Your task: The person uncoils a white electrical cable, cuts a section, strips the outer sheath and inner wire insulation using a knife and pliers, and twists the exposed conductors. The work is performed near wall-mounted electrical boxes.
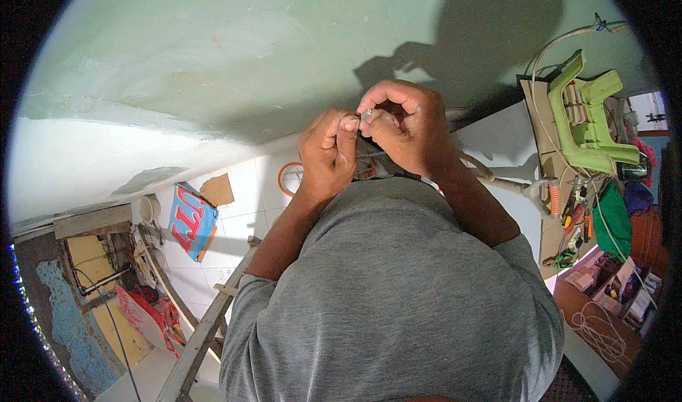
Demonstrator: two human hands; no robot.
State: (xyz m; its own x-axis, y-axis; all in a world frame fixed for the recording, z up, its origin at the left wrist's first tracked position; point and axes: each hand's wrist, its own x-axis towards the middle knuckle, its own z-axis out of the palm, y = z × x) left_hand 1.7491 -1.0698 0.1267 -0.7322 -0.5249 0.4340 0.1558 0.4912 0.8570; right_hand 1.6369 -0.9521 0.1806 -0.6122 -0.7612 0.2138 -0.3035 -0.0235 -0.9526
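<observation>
Both hands are raised together in front of the green and white wall, fingertips nearly meeting. My left hand is closed in a pinch of thumb and forefinger. What lies in that pinch is too small to name. My right hand is closed too, its thumb and curled forefinger around a small silvery piece. The piece sits right beside the left fingertips, and its exact kind does not show. Part of it is hidden by the fingers.
A wooden ladder stands at the lower left. On the tiled floor lie a blue and red packet and an orange ring. At right, a green plastic stool and hand tools rest on a board, with a cable running past.
</observation>
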